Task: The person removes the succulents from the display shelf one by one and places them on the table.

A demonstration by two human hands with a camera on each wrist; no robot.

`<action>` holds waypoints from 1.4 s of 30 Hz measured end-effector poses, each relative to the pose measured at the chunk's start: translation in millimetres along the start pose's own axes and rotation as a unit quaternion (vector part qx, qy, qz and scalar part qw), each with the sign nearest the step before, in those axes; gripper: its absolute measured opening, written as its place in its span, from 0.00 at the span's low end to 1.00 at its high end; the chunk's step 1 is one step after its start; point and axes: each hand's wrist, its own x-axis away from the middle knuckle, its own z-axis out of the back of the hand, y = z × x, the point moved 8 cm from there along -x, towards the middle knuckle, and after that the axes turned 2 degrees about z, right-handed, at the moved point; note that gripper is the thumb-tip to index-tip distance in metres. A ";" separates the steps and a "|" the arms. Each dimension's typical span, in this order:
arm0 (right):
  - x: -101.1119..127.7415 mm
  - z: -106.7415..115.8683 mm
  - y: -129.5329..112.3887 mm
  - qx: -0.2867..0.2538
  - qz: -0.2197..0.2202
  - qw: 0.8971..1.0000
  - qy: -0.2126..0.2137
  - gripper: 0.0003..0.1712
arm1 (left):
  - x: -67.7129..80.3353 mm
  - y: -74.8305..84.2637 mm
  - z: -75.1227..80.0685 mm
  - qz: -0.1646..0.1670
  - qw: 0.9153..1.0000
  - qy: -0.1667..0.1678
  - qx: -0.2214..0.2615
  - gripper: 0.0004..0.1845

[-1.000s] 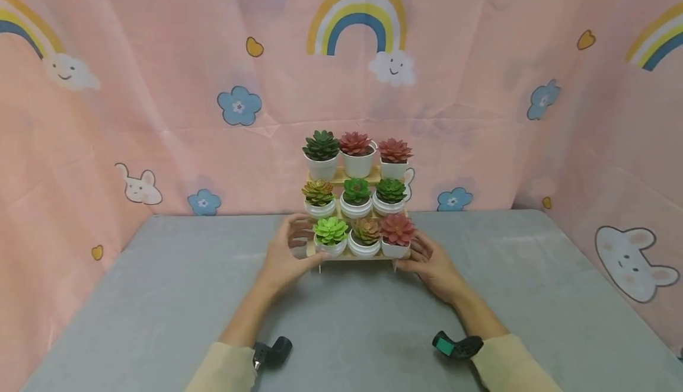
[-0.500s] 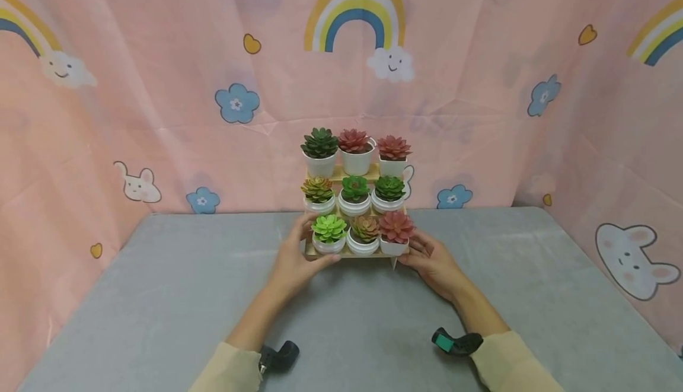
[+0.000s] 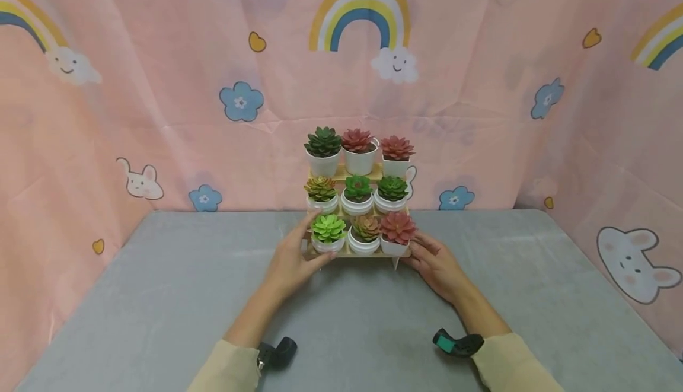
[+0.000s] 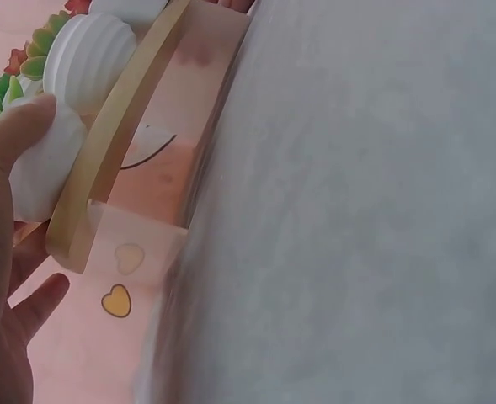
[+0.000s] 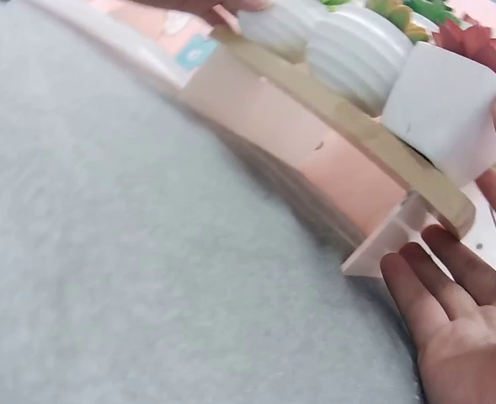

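Observation:
A three-tier wooden stand [image 3: 352, 255] on pale, thin legs holds several small potted succulents in white pots. On its lowest tier, my left hand [image 3: 290, 261] holds the pot of the light green succulent [image 3: 328, 229], thumb [image 4: 30, 126] against the white pot [image 4: 50, 164] and fingers behind it. At the other end, my right hand [image 3: 440, 267] has thumb and forefinger at the square white pot [image 5: 441, 109] of a red succulent [image 3: 397, 228]. Its other fingers [image 5: 416, 286] extend beside the stand's leg [image 5: 386, 244]. A brownish-green succulent [image 3: 365, 228] stands between these two.
Dark green, red and other green succulents fill the upper tiers [image 3: 344, 172]. The stand is near the back edge of the grey-covered table [image 3: 352, 327]. A pink printed curtain [image 3: 176, 119] hangs close behind. Each wrist wears a black camera [image 3: 458, 343].
My left hand has closed in round the light green succulent's pot, its forefinger now higher behind it. That pot sits slightly further left on the tier. The right hand has barely moved.

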 end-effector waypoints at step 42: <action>-0.9 11.4 10.2 0.090 -0.062 0.988 0.107 0.17 | -8.1 -20.3 66.6 0.019 0.996 0.063 0.055 0.40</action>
